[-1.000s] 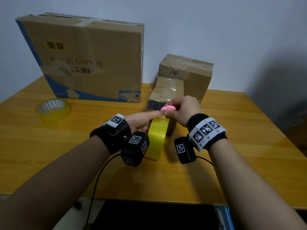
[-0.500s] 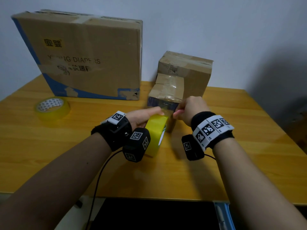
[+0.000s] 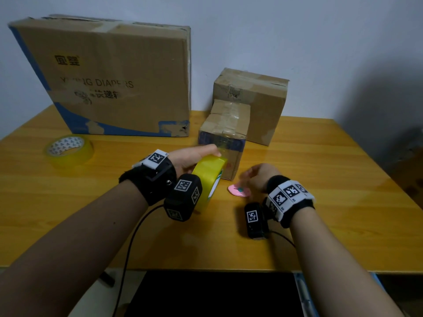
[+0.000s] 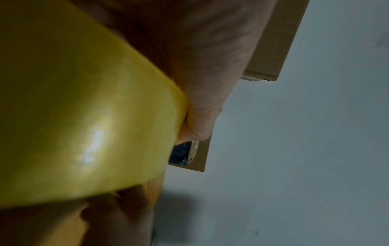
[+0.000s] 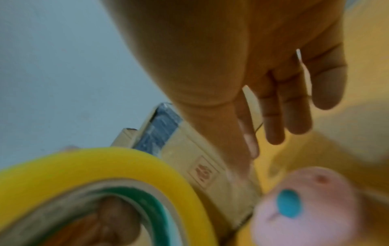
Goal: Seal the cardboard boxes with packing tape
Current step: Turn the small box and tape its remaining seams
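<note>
My left hand (image 3: pixel 194 156) grips a yellow tape roll (image 3: pixel 209 179) standing on edge against the small taped cardboard box (image 3: pixel 225 129), thumb on top of the roll (image 4: pixel 84 124). The roll's core shows in the right wrist view (image 5: pixel 105 191), fingers inside it. My right hand (image 3: pixel 256 177) hovers open just above a small pink cutter (image 3: pixel 239 191) lying flat on the table; its fingers (image 5: pixel 294 103) hang loose, holding nothing, with the cutter (image 5: pixel 305 208) below. A medium box (image 3: pixel 263 104) stands behind the small one.
A large diaper carton (image 3: pixel 114 83) leans at the back left against the wall. A second tape roll (image 3: pixel 68 149) lies flat at the left. The wooden table (image 3: pixel 320 202) ends at a front edge near my forearms; a dark object lies below it.
My right hand has come down and to the right from the roll's top, and the pink cutter it held now lies on the table. The left hand still holds the roll.
</note>
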